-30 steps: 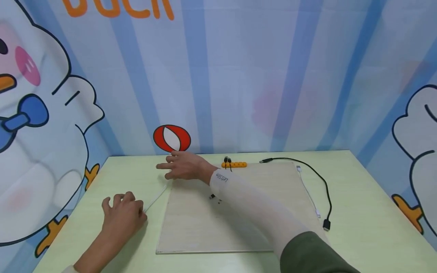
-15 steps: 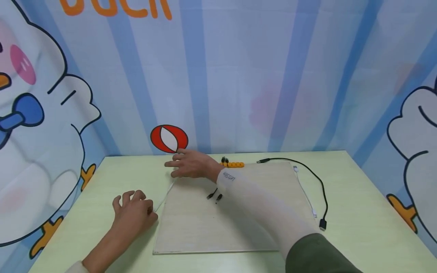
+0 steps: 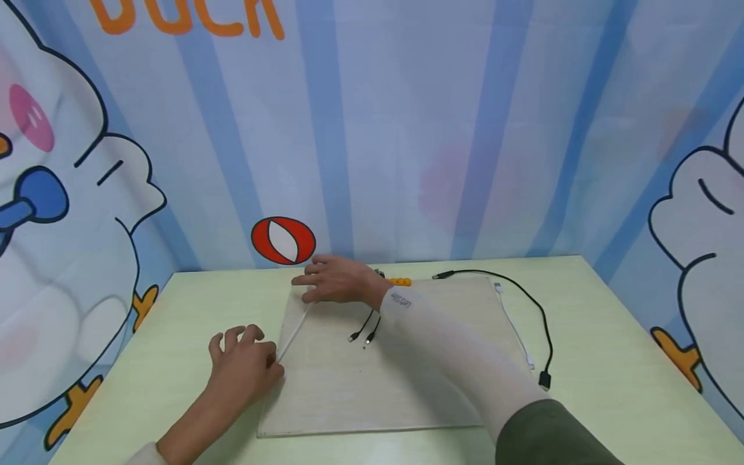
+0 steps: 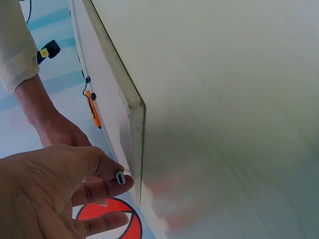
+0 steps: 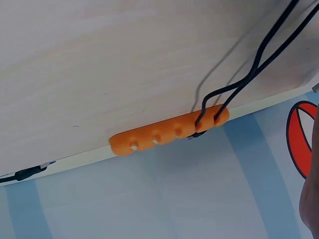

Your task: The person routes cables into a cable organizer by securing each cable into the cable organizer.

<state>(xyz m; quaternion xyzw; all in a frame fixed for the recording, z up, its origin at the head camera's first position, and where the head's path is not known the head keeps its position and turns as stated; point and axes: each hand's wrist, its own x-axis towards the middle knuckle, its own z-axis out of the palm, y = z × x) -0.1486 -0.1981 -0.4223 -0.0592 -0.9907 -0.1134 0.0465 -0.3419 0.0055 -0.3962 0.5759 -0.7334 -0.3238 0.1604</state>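
Note:
A short white charging cable (image 3: 295,330) runs taut between both hands over the board's left edge. My left hand (image 3: 244,368) pinches its lower end; the small oval plug (image 4: 120,177) pokes out between thumb and forefinger in the left wrist view. My right hand (image 3: 340,281) holds the far end near the board's back left corner, its other fingers spread. Beside that hand sits an orange cable holder (image 5: 154,136) on the board's back edge. Two black cables (image 5: 259,62) pass through its slots, their plugs lying on the board. The right wrist view shows only a sliver of my right hand.
The pale wooden board (image 3: 372,400) lies on a light green table (image 3: 616,400). On the right are a second white cable (image 3: 514,326) and a longer black cable (image 3: 543,316). A printed cloth backdrop (image 3: 395,129) stands behind the table.
Both hands have shifted right with the white cable, from beside the board to over its left edge. The view has turned slightly, and the two black cables show more.

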